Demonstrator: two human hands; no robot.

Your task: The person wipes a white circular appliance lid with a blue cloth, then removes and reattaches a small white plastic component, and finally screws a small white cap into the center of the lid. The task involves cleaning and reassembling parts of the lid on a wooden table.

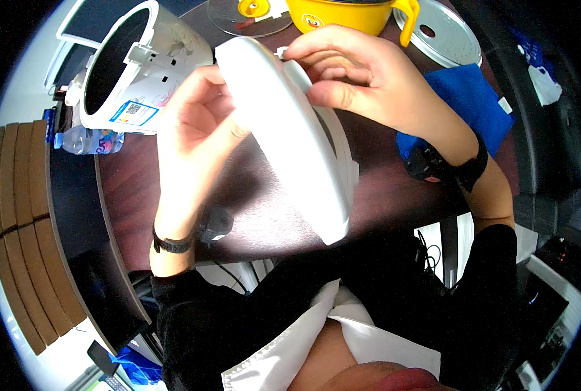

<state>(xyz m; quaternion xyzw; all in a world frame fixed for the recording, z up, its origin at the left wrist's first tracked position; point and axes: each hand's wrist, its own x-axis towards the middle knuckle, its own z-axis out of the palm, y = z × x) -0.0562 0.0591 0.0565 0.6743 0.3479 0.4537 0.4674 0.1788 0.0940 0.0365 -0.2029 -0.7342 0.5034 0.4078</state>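
Observation:
Raised above the table is a white rounded lid-like cover (284, 130), held on edge and tilted, its smooth side toward the left and its underside mostly hidden. My left hand (196, 120) grips it at the upper left, with the thumb along the smooth face. At its upper right, my right hand (362, 81) closes on the far edge, thumb and fingers around a raised part of the underside. To the left lies a white flower-patterned appliance body (183, 62), tipped on its side with its dark opening facing left.
Behind stand a yellow handled pot (342, 16), a clear round lid (281, 25) with a yellow knob, and a grey metal disc (444, 32) with a hole. A blue cloth (470, 104) lies at right. A plastic bottle (85, 140) rests beside the table's left edge.

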